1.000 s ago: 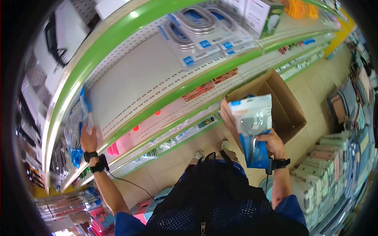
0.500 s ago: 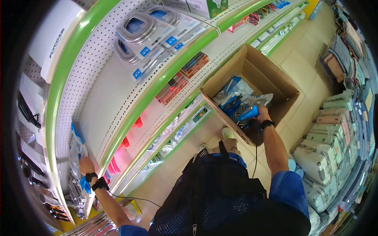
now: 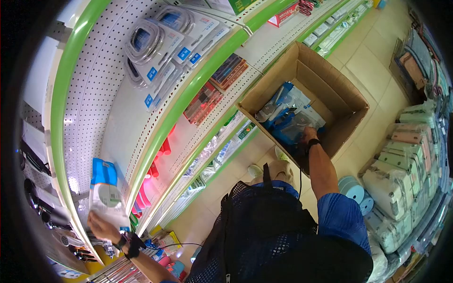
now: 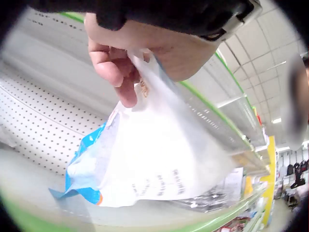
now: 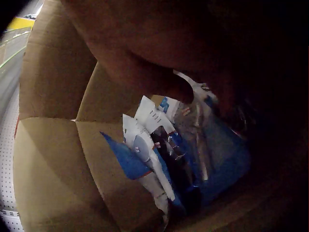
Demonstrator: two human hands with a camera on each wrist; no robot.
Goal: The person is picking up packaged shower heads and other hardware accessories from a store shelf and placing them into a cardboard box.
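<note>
Left: our left hand (image 3: 104, 228) pinches the blue-and-white plastic pouch (image 3: 107, 195) narrowly by its white end, at the green-edged white metal shelf (image 3: 123, 129) | Right: our right hand (image 3: 309, 134) reaches into the brown cardboard box (image 3: 330, 85), at blue-and-clear plastic packets (image 3: 285, 111); its grip is too dark to tell.
</note>
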